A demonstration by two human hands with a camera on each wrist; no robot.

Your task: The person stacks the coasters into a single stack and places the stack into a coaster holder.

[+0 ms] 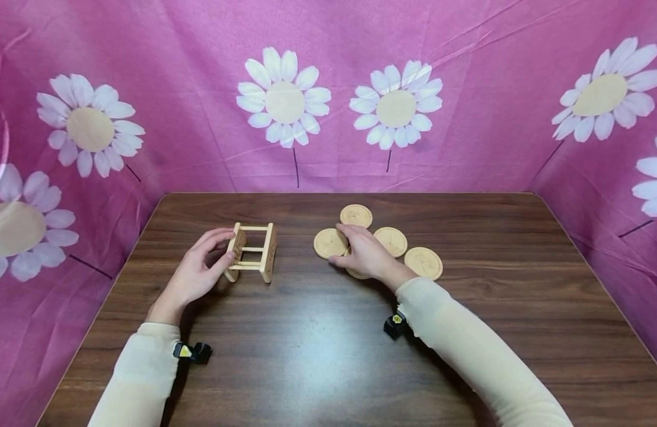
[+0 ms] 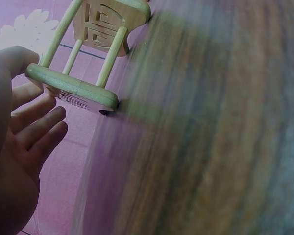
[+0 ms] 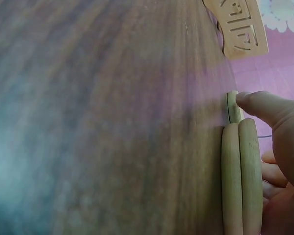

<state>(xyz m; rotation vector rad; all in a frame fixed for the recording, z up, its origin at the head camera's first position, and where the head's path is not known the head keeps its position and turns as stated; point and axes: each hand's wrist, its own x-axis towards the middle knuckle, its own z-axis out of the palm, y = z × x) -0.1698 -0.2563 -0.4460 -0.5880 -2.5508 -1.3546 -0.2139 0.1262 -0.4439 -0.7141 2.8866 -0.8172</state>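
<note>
A small wooden coaster rack with two carved side panels joined by rods stands left of the middle. My left hand holds its left panel, thumb on the near part and a finger at the far end. In the left wrist view, the thumb rests at a corner of the rack, and the other fingers lie loosely beside it. My right hand grips a round wooden coaster at its near and far edges. Another coaster is partly hidden under the palm.
More engraved coasters lie around the right hand: one behind, one beside it, one farther right. The brown wood-grain table meets a pink cloth with daisies at the back and sides.
</note>
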